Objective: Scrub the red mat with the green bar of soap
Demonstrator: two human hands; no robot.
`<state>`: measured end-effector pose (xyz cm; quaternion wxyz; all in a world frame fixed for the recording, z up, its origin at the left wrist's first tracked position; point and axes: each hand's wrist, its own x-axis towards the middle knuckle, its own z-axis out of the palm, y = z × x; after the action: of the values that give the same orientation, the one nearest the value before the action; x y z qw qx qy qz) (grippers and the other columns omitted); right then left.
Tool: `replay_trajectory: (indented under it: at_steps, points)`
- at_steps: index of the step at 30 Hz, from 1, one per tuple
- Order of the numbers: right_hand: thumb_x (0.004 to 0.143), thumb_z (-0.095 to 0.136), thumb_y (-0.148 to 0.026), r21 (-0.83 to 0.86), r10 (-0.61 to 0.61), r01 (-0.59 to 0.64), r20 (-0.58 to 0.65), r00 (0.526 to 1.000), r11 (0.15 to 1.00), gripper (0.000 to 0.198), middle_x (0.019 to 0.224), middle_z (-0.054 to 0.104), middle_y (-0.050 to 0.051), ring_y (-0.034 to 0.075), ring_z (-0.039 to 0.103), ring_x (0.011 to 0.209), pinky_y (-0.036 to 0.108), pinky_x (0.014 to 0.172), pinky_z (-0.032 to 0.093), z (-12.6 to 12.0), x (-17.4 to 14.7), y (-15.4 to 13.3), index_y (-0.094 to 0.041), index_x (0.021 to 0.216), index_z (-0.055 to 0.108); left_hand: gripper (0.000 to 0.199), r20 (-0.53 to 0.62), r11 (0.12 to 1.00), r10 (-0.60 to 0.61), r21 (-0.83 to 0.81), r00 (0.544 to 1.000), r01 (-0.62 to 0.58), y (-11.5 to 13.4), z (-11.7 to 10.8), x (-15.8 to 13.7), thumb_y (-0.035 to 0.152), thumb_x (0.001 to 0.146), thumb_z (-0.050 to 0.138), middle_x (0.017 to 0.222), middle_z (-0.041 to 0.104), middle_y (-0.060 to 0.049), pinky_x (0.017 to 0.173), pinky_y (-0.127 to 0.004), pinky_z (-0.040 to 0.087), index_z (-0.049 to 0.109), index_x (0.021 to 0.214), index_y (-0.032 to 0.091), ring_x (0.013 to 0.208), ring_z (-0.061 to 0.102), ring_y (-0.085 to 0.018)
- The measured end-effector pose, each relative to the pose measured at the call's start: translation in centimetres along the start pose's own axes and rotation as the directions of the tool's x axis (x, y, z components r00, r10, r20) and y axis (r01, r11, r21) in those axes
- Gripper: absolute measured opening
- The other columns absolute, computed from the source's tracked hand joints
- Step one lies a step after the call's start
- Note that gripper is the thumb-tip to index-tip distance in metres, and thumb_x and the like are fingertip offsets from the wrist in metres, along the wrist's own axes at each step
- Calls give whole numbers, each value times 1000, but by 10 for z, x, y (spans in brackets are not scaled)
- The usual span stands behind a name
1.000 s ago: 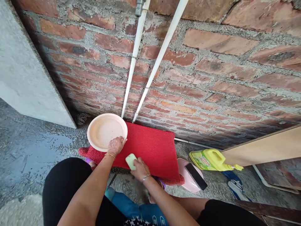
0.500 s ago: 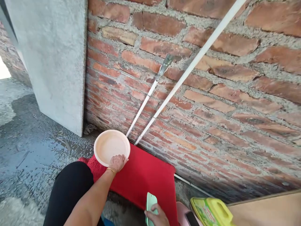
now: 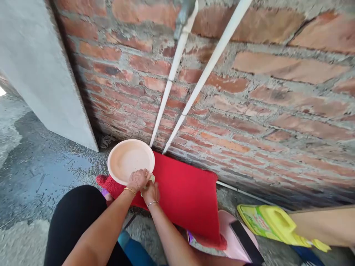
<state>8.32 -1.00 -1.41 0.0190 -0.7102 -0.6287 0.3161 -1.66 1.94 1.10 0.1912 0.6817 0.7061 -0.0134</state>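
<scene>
At the near right rim of a pale peach basin [image 3: 130, 155], my left hand [image 3: 138, 179] is closed on the edge. Right beside it, my right hand [image 3: 151, 193] is wrapped round a flat, pale green oblong thing [image 3: 152, 178], mostly hidden by the fingers; its kind does not show. Both hands are over the left part of a red textile mat [image 3: 185, 188] spread out low by the wall. The basin sits at the mat's left end, its inside facing up.
A brick wall [image 3: 222, 122] with white pipes [image 3: 205, 77] rises behind. At left a grey slab [image 3: 41, 66] leans over wet concrete [image 3: 55, 159]. To the right lie a yellow jug [image 3: 274, 221] and a pink item [image 3: 233, 247] with a dark flat piece [image 3: 246, 242].
My right hand has moved left and up with the pale green thing, from the mat's front edge to the basin's rim beside my left hand. The view has tipped downward.
</scene>
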Motion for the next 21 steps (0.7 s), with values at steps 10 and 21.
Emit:
replay_trajectory:
  at_steps: [10, 21]
  points:
    - [74, 66, -37, -105, 225, -234, -94, 970, 967, 27, 103, 53, 4, 18, 60, 87, 28, 75, 42, -79, 2, 136, -25, 98, 63, 45, -44, 998, -17, 67, 999, 20, 0, 8, 2, 52, 97, 34, 105, 71, -10, 77, -31, 51, 63, 114, 22, 93, 69, -22]
    - [75, 66, -45, 46, 395, -398, -269, 878, 916, 29, 96, 61, 8, 24, 61, 94, 31, 78, 45, -114, -7, 203, -23, 95, 63, 45, -41, 996, -35, 75, 999, 38, 5, 4, 0, 52, 97, 35, 108, 71, -9, 78, -33, 51, 62, 117, 23, 94, 70, -23]
